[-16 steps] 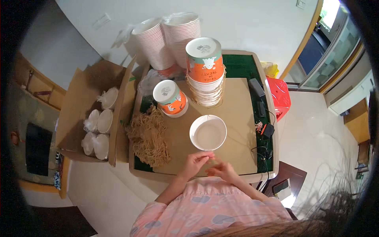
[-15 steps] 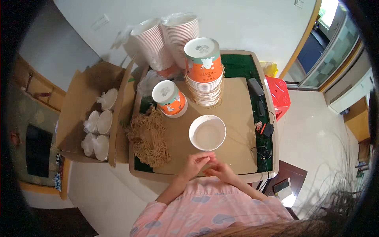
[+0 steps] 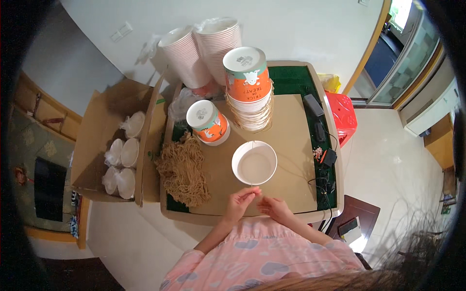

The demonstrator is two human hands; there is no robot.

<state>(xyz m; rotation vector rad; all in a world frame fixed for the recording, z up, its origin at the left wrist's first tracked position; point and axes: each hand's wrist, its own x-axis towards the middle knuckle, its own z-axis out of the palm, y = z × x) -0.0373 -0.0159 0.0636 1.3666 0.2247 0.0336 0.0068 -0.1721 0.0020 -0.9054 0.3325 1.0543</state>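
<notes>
A white paper bucket (image 3: 266, 178) stands mouth up near the front of the table. A thin string shows at its far rim, and another short bit at its near rim. Just in front of that near rim, my left hand (image 3: 239, 203) pinches thumb and fingers together on the string end. My right hand (image 3: 274, 208) is close beside it, fingers loosely bent and apart, with nothing visible in them. To the left lies a bundle of brown twine (image 3: 182, 167). Behind the bucket are an upside-down stack of orange printed buckets (image 3: 248, 87) with string handles and a shorter orange bucket (image 3: 212, 127).
Tall stacks of white buckets (image 3: 187, 58) stand against the wall. An open cardboard box (image 3: 99, 114) at the left holds several wrapped white tubs (image 3: 130, 153). Black adapters (image 3: 313, 105) and cables lie along the table's right edge, near a red stool (image 3: 342, 114).
My right hand has moved slightly right, away from my left hand. The left stays pinched at the bucket's near rim. The whole view has shifted a little.
</notes>
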